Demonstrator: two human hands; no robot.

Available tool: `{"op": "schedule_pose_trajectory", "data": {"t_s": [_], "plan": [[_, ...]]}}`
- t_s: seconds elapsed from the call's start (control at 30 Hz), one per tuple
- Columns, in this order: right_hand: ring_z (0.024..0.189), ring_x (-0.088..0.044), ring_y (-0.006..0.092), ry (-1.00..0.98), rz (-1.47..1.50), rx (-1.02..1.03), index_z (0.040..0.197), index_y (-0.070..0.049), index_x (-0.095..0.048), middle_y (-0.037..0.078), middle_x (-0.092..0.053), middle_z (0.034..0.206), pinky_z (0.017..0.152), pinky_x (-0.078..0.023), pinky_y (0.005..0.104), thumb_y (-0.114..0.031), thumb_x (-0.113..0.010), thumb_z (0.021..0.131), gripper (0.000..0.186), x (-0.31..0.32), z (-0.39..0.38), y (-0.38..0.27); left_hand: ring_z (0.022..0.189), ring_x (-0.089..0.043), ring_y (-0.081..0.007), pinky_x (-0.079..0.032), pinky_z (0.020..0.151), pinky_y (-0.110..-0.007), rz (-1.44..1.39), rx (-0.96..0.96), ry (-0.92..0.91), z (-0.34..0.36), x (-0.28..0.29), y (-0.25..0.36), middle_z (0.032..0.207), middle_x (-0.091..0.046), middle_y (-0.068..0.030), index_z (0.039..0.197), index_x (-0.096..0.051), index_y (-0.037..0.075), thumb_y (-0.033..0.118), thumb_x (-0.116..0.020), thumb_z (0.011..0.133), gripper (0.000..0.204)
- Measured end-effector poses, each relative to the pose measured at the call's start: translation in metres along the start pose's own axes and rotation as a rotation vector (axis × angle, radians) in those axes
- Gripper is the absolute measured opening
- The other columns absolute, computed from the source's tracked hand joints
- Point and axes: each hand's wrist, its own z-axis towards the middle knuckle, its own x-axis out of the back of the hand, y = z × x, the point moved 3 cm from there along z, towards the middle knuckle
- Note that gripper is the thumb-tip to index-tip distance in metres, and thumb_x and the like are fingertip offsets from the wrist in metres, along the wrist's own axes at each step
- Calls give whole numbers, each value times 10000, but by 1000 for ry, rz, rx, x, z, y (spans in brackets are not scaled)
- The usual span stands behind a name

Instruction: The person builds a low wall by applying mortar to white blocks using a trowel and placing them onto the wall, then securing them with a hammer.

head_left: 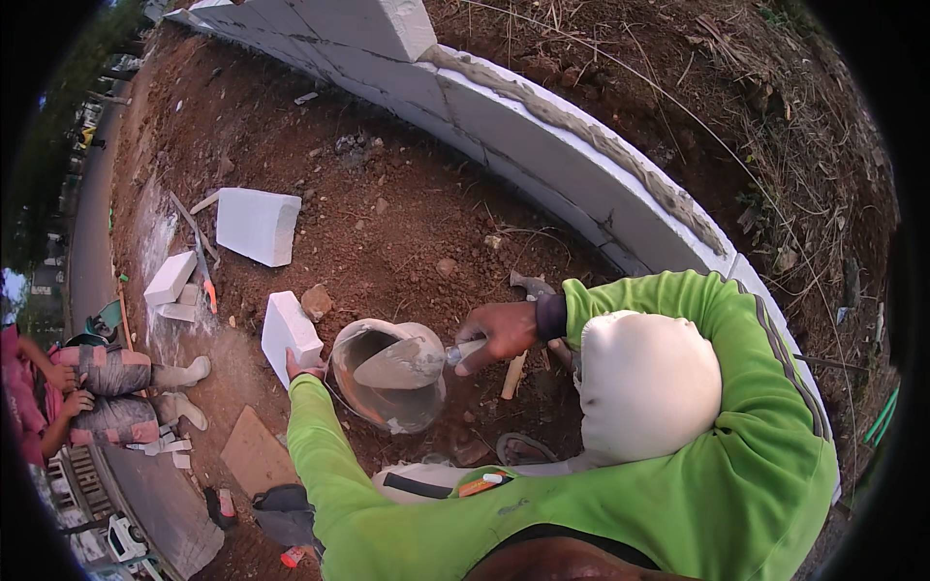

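My right hand (497, 335) is closed round the handle of a trowel (402, 362). The broad grey blade lies over the mouth of a mortar-stained bucket (412, 412), with grey mortar smeared on it. My left hand (304, 368) grips the near lower edge of a white lightweight block (289, 327), just left of the bucket. Part of that hand is hidden behind the block and the green sleeve. The block is tilted, and I cannot tell whether it touches the ground.
A curved white block wall (542, 150) runs along the far and right side, with a mortar strip (581, 136) on top. Left lie a larger white block (256, 225), a handsaw (204, 261) and block offcuts (171, 278). Someone in boots (184, 387) sits at far left.
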Motion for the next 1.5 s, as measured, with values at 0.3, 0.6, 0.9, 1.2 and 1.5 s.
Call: {"op": "schedule_pose_trajectory", "data": {"t_s": [0.3, 0.6, 0.9, 1.2, 1.5], "plan": [[969, -668, 246, -16, 44, -54, 1155, 6, -711, 165, -721, 1009, 901, -505, 402, -517, -681, 944, 565, 8, -16, -33, 1172, -626, -325, -444, 997, -550, -275, -103, -54, 24, -43, 24, 1256, -688, -78, 1315, -603, 158, 539, -675, 812, 636], [647, -499, 75, 27, 226, -115, 1019, -35, -687, -31, -543, 743, 580, -427, 286, -418, -667, 1003, 384, 12, -29, -19, 1229, -620, -362, -490, 1101, -502, -400, -313, -184, -88, -86, 52, 1325, -634, -157, 1374, -526, 12, 189, -699, 870, 561], [589, -509, 83, 361, 759, 114, 1084, -47, -603, -1, -521, 736, 500, -404, 252, -341, -579, 1062, 296, 42, -48, -29, 979, -669, -218, -539, 943, -392, 56, -698, -354, -220, -151, 78, 1072, -656, -67, 1219, -592, 8, 69, -701, 820, 419], [643, -567, 100, 878, 41, 239, 1215, -48, -643, 3, -610, 781, 579, -479, 297, -331, -594, 1048, 332, 99, -85, -67, 1042, -589, -224, -518, 910, -367, 357, -846, -378, -385, -254, -51, 1174, -562, -142, 1281, -413, 12, 39, -767, 640, 733], [818, -687, 334, 1040, -800, 166, 1321, -150, -672, 97, -675, 907, 705, -563, 439, -253, -731, 904, 433, 91, -58, -37, 964, -644, -280, -527, 857, -430, 527, -897, -346, -373, -279, -162, 1075, -637, -169, 1227, -449, 26, 193, -849, 598, 764]]}}
